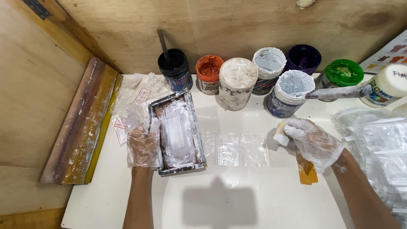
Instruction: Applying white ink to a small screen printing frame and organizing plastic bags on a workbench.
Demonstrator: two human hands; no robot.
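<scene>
Paint pots along the back of the desk point(254, 203): seven, namely one black pot point(174, 68) with a stirring stick, one orange point(208, 73), three white-smeared point(237, 82) point(268, 68) point(290, 91), one purple point(303, 58) and one green point(341, 73), plus one lidded white jar point(388, 87). Printing frames point(178, 133): one; squeegees: one long wooden one point(80, 123) and one small one point(303, 167). Gloved hands: two, left hand point(143, 146) and right hand point(313, 142); clear bags are too many and too overlapped to count.

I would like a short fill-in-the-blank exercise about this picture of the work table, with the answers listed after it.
1. The left hand rests on the frame, which is smeared with ___ paint.
2. The right hand holds a small ___-coloured scraper.
3. A metal stick stands in the ___ pot.
4. Both hands wear clear plastic ___.

Answers: white; orange; black; gloves
</scene>
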